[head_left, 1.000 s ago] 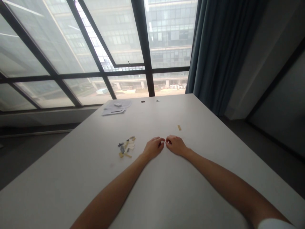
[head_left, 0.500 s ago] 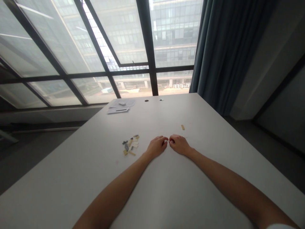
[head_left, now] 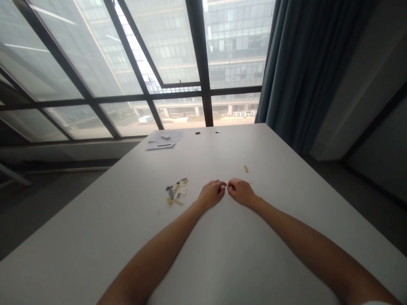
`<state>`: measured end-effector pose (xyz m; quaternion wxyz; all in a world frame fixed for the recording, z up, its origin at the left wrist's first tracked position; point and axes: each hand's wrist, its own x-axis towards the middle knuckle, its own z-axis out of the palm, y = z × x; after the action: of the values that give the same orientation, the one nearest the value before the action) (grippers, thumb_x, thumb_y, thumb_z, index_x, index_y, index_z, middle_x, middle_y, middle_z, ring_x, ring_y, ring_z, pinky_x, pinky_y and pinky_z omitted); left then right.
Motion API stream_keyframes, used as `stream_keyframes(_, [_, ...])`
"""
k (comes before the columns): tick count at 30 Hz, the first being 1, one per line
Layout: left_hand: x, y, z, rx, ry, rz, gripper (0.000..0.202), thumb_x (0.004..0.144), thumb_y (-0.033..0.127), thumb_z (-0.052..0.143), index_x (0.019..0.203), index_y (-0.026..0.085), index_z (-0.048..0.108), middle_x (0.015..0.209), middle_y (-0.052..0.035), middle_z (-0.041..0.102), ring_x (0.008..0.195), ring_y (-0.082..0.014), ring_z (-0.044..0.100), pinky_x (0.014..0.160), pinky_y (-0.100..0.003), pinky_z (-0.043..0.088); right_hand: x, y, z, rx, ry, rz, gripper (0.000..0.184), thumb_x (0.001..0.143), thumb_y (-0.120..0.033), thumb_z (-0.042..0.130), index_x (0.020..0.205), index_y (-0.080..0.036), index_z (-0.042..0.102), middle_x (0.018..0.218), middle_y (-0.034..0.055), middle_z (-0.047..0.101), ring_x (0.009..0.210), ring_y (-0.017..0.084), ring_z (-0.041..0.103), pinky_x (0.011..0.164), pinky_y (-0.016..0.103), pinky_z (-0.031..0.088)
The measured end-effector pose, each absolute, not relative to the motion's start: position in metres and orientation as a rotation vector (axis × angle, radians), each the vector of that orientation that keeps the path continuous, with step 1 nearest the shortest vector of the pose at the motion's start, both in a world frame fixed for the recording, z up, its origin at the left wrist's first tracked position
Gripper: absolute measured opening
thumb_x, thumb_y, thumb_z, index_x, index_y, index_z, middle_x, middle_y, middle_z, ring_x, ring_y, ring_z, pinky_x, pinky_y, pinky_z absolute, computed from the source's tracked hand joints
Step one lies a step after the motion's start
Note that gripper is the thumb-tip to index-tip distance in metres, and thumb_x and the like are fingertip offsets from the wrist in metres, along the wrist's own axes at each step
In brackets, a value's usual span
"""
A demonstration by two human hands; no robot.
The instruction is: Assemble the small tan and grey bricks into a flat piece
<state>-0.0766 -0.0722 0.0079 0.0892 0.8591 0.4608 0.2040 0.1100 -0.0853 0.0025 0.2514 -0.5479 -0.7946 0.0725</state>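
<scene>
Left hand (head_left: 211, 193) and right hand (head_left: 241, 192) resting on the white surface (head_left: 222, 254), curled fingers (head_left: 221, 186) nearly meeting tip to tip at mid-scene. Something tiny perhaps pinched between them; too small to tell. Pile of small pieces (head_left: 177, 192) lying just left of the left hand. Single tan piece (head_left: 246, 168) just beyond the right hand. Papers (head_left: 163, 140) at the far edge.

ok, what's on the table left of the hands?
A small pile of tan, white and dark pieces lies on the table, apart from the left hand. What that hand's curled fingertips pinch is hidden.
</scene>
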Motion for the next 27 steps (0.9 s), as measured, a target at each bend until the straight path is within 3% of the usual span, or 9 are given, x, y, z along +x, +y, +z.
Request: stream_keyframes(27, [-0.0777, -0.0706, 0.0059, 2.583, 1.346, 0.604, 0.031, 0.094, 0.028, 0.048, 0.116, 0.026, 0.070, 0.100, -0.0037, 0.070, 0.096, -0.0190, 0.064, 0.089, -0.029, 0.049, 0.1100, -0.0845, 0.0019, -1.509, -2.171, 0.210, 0.015, 0.092, -0.024, 0.054, 0.086, -0.020, 0.067, 0.086, 0.0029, 0.068, 0.078, 0.015, 0.058, 0.070, 0.026, 0.035])
